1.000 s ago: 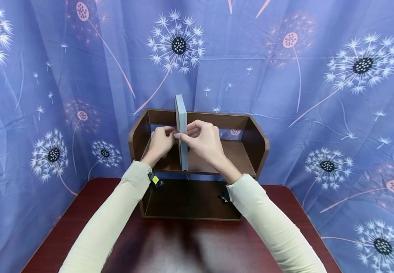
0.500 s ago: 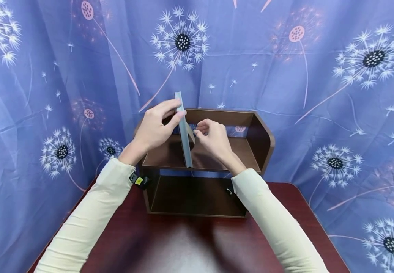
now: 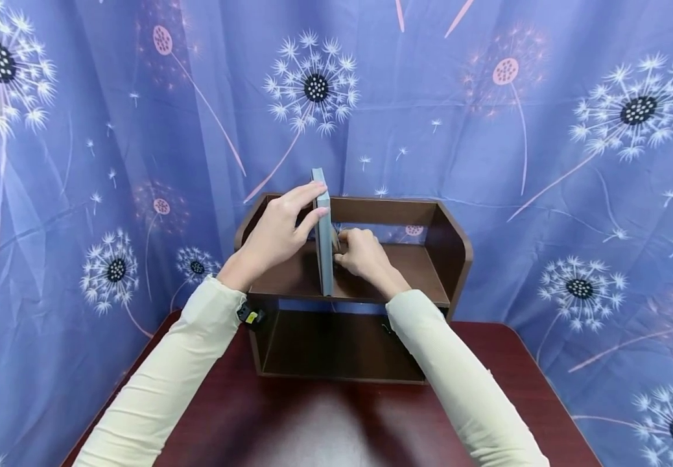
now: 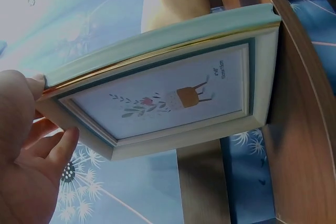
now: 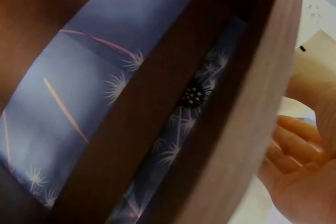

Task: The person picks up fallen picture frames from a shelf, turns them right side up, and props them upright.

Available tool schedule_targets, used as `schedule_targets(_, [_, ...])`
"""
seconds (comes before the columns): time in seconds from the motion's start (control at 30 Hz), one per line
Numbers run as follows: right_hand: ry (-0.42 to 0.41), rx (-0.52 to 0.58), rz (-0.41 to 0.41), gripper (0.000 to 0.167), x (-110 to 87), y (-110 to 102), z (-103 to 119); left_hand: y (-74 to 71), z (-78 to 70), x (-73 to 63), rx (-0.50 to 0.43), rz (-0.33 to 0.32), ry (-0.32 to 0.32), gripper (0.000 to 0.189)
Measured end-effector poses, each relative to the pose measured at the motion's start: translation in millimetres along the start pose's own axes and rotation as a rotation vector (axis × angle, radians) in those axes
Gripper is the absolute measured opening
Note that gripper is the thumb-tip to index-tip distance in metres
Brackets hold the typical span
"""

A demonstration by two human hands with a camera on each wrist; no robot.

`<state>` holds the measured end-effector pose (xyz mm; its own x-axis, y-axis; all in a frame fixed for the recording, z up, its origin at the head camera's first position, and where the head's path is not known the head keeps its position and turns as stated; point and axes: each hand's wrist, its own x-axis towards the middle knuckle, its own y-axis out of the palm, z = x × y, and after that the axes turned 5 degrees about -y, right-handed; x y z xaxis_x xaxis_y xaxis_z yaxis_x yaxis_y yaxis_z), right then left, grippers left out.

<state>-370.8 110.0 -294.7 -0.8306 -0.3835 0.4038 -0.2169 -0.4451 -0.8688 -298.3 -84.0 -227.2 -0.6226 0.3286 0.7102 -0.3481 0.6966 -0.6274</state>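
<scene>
A picture frame [image 3: 325, 253] stands edge-on, upright, on the upper board of a brown desk shelf [image 3: 401, 266]. Its pale blue-white border and plant print [image 4: 184, 98] show in the left wrist view. My left hand [image 3: 278, 227] holds the frame near its upper front corner, thumb and fingers on either side of the edge. On the other side, my right hand [image 3: 364, 256] pinches the brown flap stand [image 3: 335, 239] at the frame's back. In the right wrist view, this stand [image 5: 317, 59] looks beige beside my fingers, partly hidden by the shelf board.
The shelf's right side panel [image 3: 450, 250] rises beyond my right hand. Below is a lower compartment [image 3: 336, 347]. The shelf stands on a dark red table [image 3: 325, 421], with a blue dandelion-print curtain [image 3: 406, 84] behind it and at both sides.
My left hand has gone from low beside the frame up to its upper corner. My right hand has left the front edge and now grasps the stand behind. The view has shifted slightly.
</scene>
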Motion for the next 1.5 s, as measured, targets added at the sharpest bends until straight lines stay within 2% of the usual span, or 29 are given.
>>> schedule_targets(0.1, [-0.042,-0.055,-0.035,0.009,-2.6,-1.1,-3.3,0.9,-2.6,3.3,0.006,-0.001,0.013,0.046])
schedule_targets(0.2, [-0.065,-0.128,-0.085,0.011,-7.2,-4.3,-7.7,4.2,-4.4,9.0,0.012,0.005,0.040,0.046])
schedule_targets(0.43, [-0.046,-0.242,-0.149,0.016,-25.4,-20.6,-22.9,17.6,-14.7,26.2,0.049,0.042,0.118,0.044])
schedule_targets(0.6, [-0.040,-0.264,-0.188,0.024,-33.0,-29.4,-31.0,29.1,-23.5,37.8,0.066,0.096,0.123,0.043])
schedule_targets(0.9, [0.016,-0.240,-0.148,0.031,-45.8,-20.2,-43.6,51.5,-35.9,45.6,0.072,0.203,0.096,0.046])
schedule_targets(1.1, [0.031,-0.218,-0.119,0.030,-52.0,-17.8,-49.8,61.9,-38.2,49.3,0.076,0.209,0.111,0.046])
schedule_targets(1.2, [0.031,-0.198,-0.121,0.027,-56.1,-28.3,-49.6,62.5,-34.9,50.4,0.065,0.196,0.082,0.049])
schedule_targets(1.3, [0.035,-0.148,-0.151,0.022,-63.0,-47.5,-42.5,61.8,-24.5,51.0,0.040,0.191,-0.005,0.053])
schedule_targets(1.43, [0.033,-0.026,-0.253,0.027,-72.5,-79.4,-21.3,65.6,2.4,52.4,-0.015,0.178,-0.150,0.053])
schedule_targets(1.5, [0.009,0.030,-0.318,0.030,-75.2,-93.7,-8.3,70.5,18.0,51.9,-0.076,0.170,-0.228,0.051])
